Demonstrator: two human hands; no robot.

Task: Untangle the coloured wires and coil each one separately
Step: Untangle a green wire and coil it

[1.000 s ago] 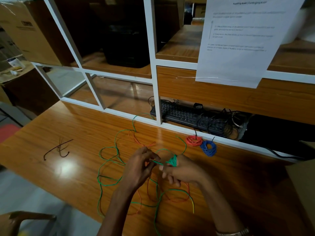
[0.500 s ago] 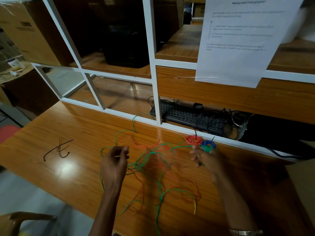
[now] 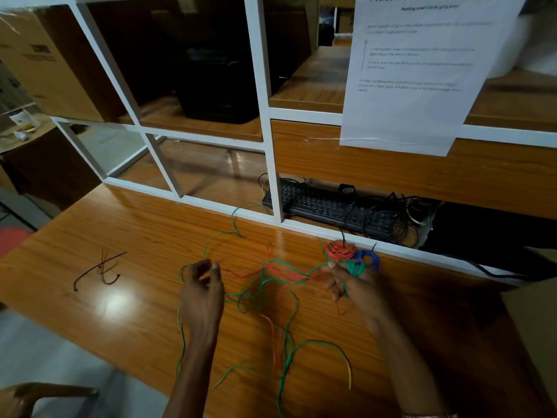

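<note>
Right hand (image 3: 354, 283) grips small green wire coil (image 3: 355, 268), just before red coil (image 3: 340, 248) and blue coil (image 3: 369, 259). Left hand (image 3: 202, 292) pinches loose green wire (image 3: 271, 263); tangle lies between hands on wooden table (image 3: 135, 230).

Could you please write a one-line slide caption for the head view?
Right hand holds a green coil beside finished red and blue coils; left hand pulls loose green wire.

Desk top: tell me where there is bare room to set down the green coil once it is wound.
Bare wood lies between the dark ties and the left hand, and right of the right hand toward the desk's right edge. Crowded: the loose green wire and orange wire between the hands, and the rear strip with the red coil and blue coil.
</note>
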